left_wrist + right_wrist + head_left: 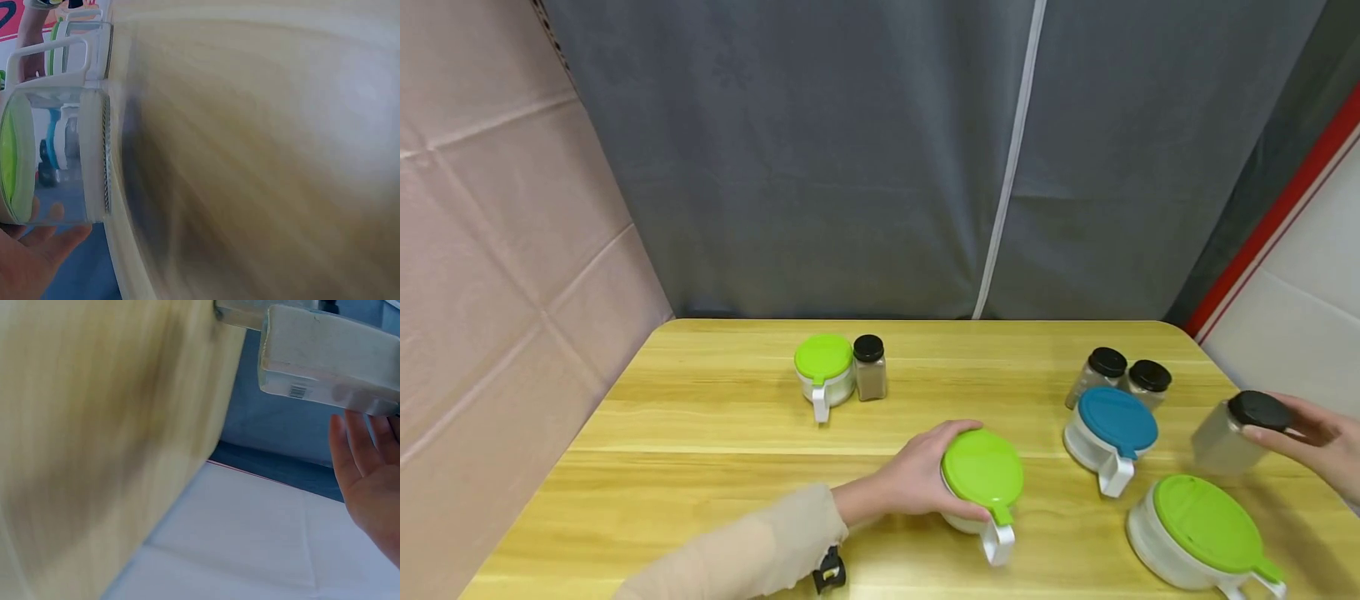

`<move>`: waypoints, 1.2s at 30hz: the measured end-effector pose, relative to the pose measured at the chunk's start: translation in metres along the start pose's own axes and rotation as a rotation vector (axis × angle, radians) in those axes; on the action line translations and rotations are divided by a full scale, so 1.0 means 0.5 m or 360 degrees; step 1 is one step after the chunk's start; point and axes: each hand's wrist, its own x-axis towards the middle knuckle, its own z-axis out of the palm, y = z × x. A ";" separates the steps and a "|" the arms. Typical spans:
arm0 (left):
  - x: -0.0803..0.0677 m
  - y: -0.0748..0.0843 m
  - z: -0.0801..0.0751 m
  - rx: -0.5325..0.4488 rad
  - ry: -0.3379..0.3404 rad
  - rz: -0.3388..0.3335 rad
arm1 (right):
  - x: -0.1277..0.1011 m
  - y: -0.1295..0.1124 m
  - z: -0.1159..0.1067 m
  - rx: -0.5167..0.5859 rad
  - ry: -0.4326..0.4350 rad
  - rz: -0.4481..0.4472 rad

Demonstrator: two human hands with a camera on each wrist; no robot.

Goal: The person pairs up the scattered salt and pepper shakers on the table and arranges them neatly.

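The left hand (917, 477) wraps its fingers round the clear body of a green-lidded cup (983, 483) that stands near the middle of the front edge of the surface (700, 433), white handle toward the person. The right hand (1311, 442) holds a tilted spice jar (1232, 433) by its black cap at the right edge, fingers curled over the cap. Between them stand a blue-lidded cup (1111, 435) and two more jars (1123, 375); a large green-lidded cup (1202, 533) sits at the front right corner, and a small green-lidded cup (824, 375) with a jar (869, 367) stands toward the back edge.
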 end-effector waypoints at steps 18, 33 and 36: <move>-0.004 -0.039 -0.102 -0.0157 -0.0154 0.0039 | 0.019 -0.115 -0.027 0.0494 0.0161 -0.0245; 0.002 -0.064 -0.155 -0.0066 -0.0177 0.0085 | 0.044 -0.139 0.016 -0.0142 -0.0059 0.0073; 0.003 -0.069 -0.163 -0.0041 -0.0165 0.0077 | 0.033 -0.215 0.032 -0.0105 -0.0097 0.0019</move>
